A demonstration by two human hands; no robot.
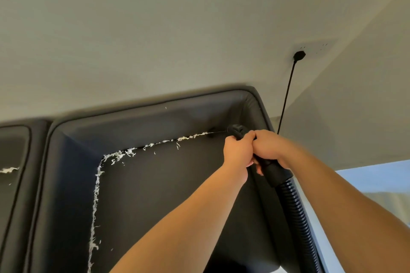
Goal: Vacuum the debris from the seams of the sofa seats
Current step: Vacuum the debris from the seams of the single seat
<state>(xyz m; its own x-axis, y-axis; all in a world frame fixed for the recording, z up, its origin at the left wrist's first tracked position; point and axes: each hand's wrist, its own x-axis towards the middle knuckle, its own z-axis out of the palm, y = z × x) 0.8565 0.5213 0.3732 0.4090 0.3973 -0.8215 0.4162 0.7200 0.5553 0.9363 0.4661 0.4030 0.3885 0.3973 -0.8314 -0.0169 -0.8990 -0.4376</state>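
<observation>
- Nearest cam: both forearms reach fwd from bottom edge, meeting at the vacuum nozzle near the seat's back-right corner.
- Ribbed black hose runs from bottom right up along the sofa's right side into a smooth black cuff, then to the nozzle.
- Right hand wraps the tube just above the cuff, fingers curled round it (fingertips hidden underneath).
- Left hand grips the tube right behind the nozzle head, fingers curled tight; the two hands touch each other.
- Nozzle tip sits at the rear seam of the dark sofa seat, right end; exact contact w/ the seam can't be told (blurred).
- Debris: white shredded bits line the rear seam from just left of the nozzle to the back-left corner, then down the left seam to the bottom edge. A few loose flecks on the seat near the seam.
- Adjacent seat at far left also has a white clump in its seam.
- Black plug sits in a wall socket plate above-right of the sofa; its cord drops behind the sofa's corner.
- Pale wall fills the upper frame.
</observation>
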